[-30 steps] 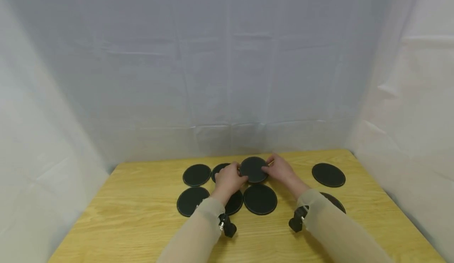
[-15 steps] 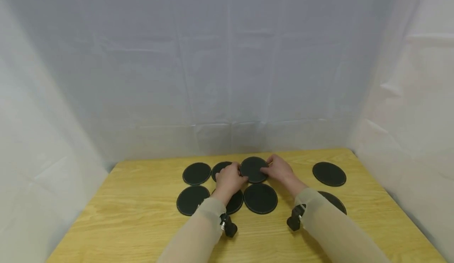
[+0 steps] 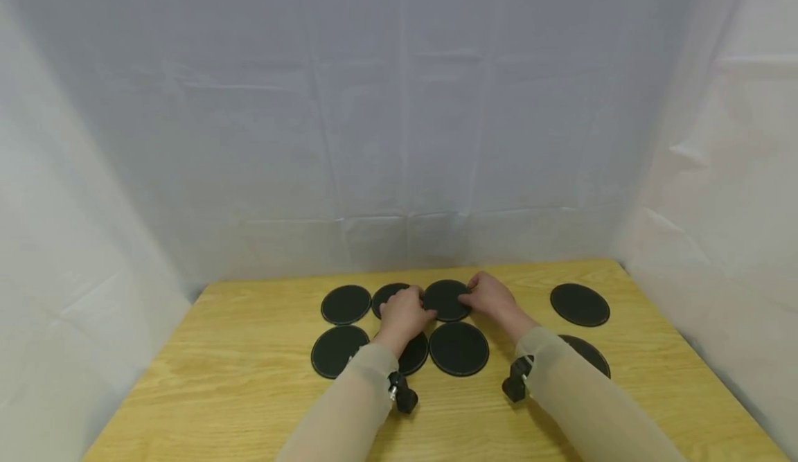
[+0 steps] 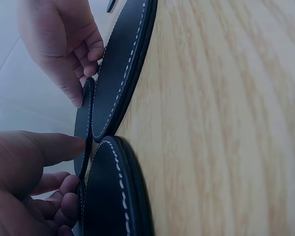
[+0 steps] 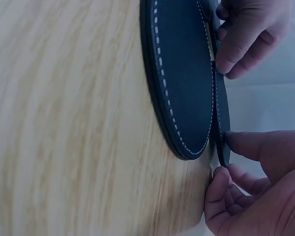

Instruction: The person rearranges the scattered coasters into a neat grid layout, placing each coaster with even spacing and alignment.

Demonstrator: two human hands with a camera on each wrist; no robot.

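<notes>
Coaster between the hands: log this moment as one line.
left hand holds coaster | right hand holds coaster | on table

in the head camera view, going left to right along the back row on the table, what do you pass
Far-left coaster → second coaster → left hand → coaster held between both hands → right hand → lone coaster at far right.

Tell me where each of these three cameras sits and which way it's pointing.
Head: worn high, looking forward and down at the table; both hands and sleeved forearms show.
Left wrist: low beside the left hand, looking along the tabletop; both hands show.
Right wrist: low beside the right hand, same grazing angle; both hands show.
Shared: all three see the coaster held between both hands.
</notes>
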